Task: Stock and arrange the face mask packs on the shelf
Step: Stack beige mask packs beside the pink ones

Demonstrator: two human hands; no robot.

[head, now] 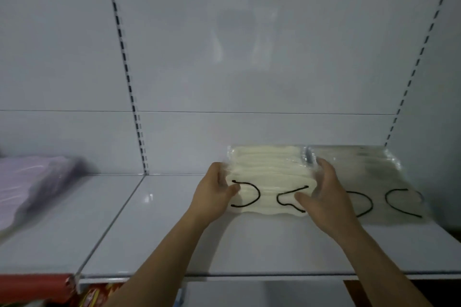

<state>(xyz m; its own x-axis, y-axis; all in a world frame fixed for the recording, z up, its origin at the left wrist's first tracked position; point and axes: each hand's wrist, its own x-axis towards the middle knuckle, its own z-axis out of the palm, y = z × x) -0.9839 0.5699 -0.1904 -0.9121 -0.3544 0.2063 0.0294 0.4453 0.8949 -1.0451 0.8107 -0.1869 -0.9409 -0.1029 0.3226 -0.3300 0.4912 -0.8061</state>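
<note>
Head view, white shelf [174, 232] with a glossy white back panel [249, 45] and slotted uprights [124, 70].

Cream mask pack [268, 177]: clear wrapper, cream masks with black ear loops showing at the near end. Lies flat on the shelf, right of centre, its far end close to the back panel.

Left hand [214, 194]: grips the left edge of the cream pack, thumb on top near the left ear loop, fingers curled round the side.

Right hand [321, 194]: grips the right edge of the same pack, thumb laid on top beside the right ear loop, fingers curled over the far right corner. Both forearms reach in from the bottom of the frame.

Grey mask pack [374, 182]: clear wrapper, black ear loops, flat on the shelf just beside the cream pack on the right; the two wrappers meet or overlap at the seam, cannot tell which.

Purple packs [32, 182]: blurred, on the next shelf section at far left, well apart from the hands.

Red price strip [32, 286] along the lower left shelf edge.
</note>
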